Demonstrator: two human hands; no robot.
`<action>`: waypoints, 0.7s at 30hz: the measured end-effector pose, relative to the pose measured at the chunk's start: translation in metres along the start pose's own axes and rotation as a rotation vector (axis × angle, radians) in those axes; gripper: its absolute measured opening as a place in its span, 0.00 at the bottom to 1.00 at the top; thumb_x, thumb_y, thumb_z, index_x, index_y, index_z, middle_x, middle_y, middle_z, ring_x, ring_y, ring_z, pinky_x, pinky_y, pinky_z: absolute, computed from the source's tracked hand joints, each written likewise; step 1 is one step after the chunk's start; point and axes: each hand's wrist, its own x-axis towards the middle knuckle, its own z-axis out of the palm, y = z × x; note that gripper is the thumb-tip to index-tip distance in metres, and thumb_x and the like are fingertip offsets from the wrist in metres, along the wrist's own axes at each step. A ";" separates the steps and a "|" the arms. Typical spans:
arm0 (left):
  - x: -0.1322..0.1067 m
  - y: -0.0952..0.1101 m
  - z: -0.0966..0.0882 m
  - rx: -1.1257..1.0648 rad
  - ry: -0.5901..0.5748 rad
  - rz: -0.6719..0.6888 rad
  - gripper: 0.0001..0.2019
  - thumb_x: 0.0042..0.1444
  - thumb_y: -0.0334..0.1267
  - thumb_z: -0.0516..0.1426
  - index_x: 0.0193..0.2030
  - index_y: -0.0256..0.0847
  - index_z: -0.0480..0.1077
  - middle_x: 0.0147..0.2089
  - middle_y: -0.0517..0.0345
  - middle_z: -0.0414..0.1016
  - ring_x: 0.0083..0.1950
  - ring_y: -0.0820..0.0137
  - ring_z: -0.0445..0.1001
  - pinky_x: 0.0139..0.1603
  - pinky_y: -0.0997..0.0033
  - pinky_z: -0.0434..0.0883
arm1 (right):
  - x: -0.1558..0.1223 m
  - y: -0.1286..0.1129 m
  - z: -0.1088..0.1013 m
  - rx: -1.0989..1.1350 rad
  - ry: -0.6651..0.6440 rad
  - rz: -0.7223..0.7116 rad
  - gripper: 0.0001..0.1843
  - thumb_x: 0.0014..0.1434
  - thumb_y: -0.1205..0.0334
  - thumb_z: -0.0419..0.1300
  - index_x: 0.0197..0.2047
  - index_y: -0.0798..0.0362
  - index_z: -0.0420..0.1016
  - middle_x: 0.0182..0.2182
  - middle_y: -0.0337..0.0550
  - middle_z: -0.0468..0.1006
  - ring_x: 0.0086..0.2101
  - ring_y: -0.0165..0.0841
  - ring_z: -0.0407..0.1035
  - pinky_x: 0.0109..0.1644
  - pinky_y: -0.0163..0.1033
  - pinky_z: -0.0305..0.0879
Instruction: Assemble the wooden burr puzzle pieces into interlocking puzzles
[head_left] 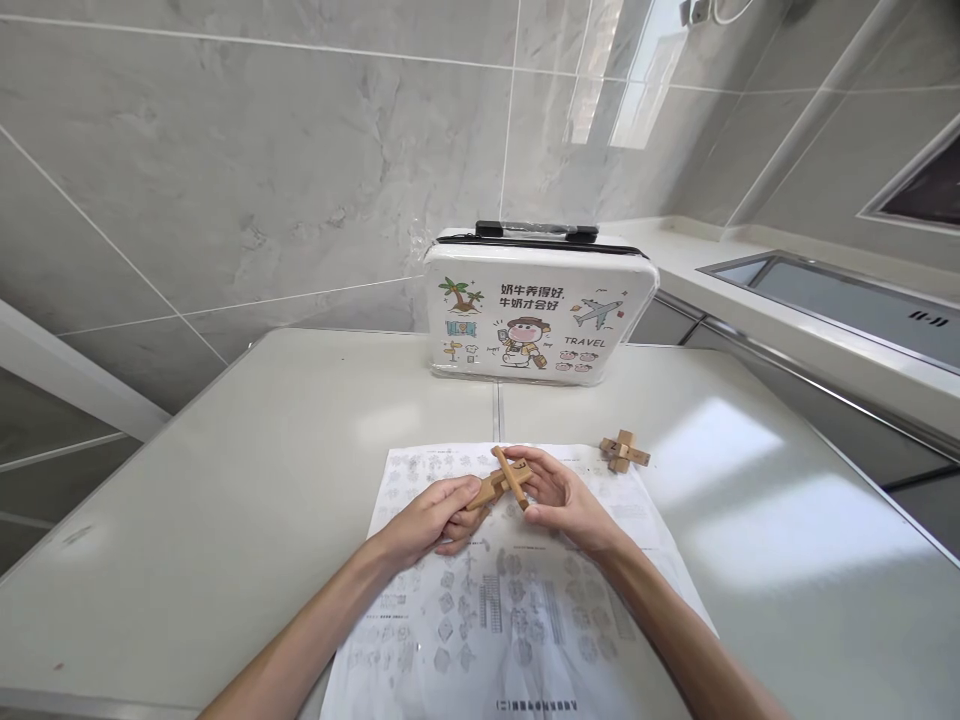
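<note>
My left hand (442, 512) pinches one end of a wooden puzzle piece (486, 492), thumb on top. A second wooden stick (509, 476) crosses it at an angle, and a part marked with a number lies under the crossing. My right hand (561, 495) curls round the far side, thumb and fingertips at the two ends of the crossing stick. Both hands are above a printed instruction sheet (420, 640) covered in small diagrams. To the right, at the sheet's edge, rests a wooden burr puzzle (622, 451) of interlocked pieces, one marked with a number.
A white carrying case (525, 320) with cartoon prints and a black handle, wrapped in clear plastic, stands at the back of the white table (187, 520). Behind it is a grey tiled wall (300, 180). A counter with a sink (847, 300) runs along the right.
</note>
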 end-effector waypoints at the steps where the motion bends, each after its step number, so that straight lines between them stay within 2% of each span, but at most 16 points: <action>1: 0.000 0.000 0.000 0.003 0.000 0.001 0.20 0.71 0.56 0.55 0.37 0.42 0.61 0.26 0.72 0.43 0.23 0.78 0.37 0.19 0.78 0.43 | 0.000 0.001 0.000 0.005 -0.011 -0.003 0.39 0.52 0.48 0.79 0.64 0.42 0.73 0.63 0.51 0.76 0.61 0.49 0.72 0.67 0.55 0.65; 13: 0.002 -0.007 0.004 0.005 -0.002 0.016 0.23 0.69 0.59 0.56 0.35 0.45 0.54 0.26 0.72 0.45 0.22 0.78 0.41 0.21 0.76 0.48 | -0.003 0.010 0.009 -0.033 -0.076 0.034 0.44 0.51 0.56 0.80 0.67 0.42 0.69 0.63 0.50 0.74 0.63 0.49 0.68 0.69 0.56 0.63; 21: 0.001 -0.007 0.006 0.009 -0.021 0.031 0.23 0.70 0.58 0.55 0.34 0.43 0.56 0.25 0.71 0.51 0.23 0.78 0.45 0.23 0.75 0.54 | -0.004 0.008 0.005 -0.044 -0.109 0.016 0.45 0.51 0.58 0.80 0.69 0.40 0.67 0.68 0.49 0.69 0.65 0.49 0.66 0.70 0.56 0.61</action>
